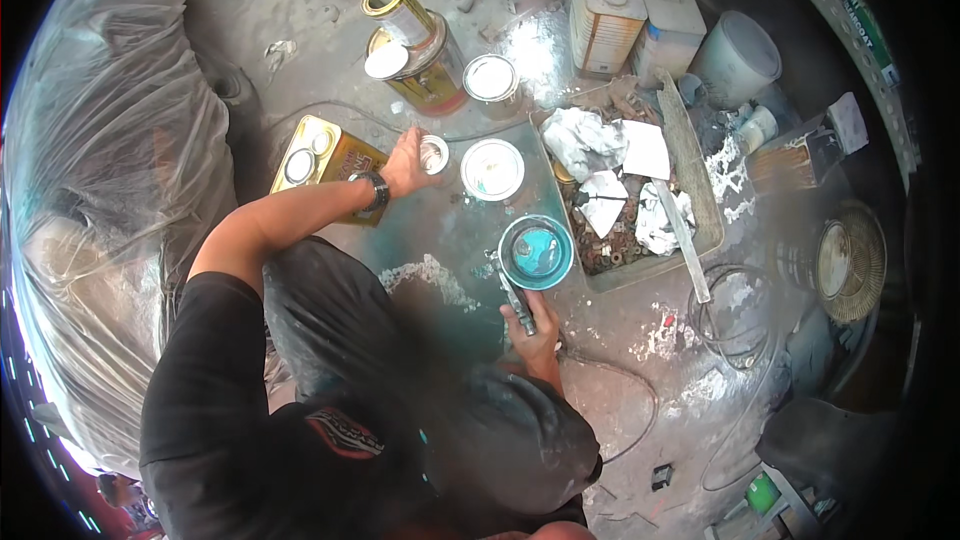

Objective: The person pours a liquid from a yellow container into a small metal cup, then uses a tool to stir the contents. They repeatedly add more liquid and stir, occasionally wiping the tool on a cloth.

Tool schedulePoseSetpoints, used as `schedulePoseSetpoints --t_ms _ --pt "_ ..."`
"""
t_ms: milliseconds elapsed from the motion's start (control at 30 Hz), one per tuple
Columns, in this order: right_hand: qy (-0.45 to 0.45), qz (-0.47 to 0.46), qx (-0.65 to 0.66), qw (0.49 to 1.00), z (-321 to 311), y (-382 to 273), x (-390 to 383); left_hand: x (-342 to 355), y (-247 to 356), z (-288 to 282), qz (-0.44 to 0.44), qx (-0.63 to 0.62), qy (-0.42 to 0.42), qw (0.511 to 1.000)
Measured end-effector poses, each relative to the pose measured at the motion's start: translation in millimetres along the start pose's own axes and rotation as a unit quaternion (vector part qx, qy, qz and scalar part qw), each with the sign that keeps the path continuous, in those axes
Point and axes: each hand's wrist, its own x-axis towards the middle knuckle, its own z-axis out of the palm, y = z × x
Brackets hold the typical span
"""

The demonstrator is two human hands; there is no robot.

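Observation:
My left hand, with a dark watch on its wrist, curls around the left side of a small open can standing on the floor. My right hand is closed on the grey metal handle of what looks like a spray gun. Above that hand is its round open cup, teal inside with teal liquid. An open white-rimmed can stands between the small can and the box of scraps. Left of my left hand is a yellow rectangular metal tin, partly behind my forearm.
A shallow box of rusty scraps and crumpled paper lies right, with a flat stick across its edge. Further off stand a lidded can, a large tin and jerrycans. A thin hose winds over the floor. Plastic sheeting hangs left.

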Motion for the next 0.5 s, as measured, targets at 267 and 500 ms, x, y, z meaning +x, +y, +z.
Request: schedulePoseSetpoints --t_ms 267,500 --pt "0.013 0.011 0.005 1.000 2 8 0 -5 44 -44 0.103 0.043 0.075 0.991" --pt "-0.016 0.015 -0.007 1.000 6 22 -4 100 94 -23 0.199 0.104 0.088 0.971"
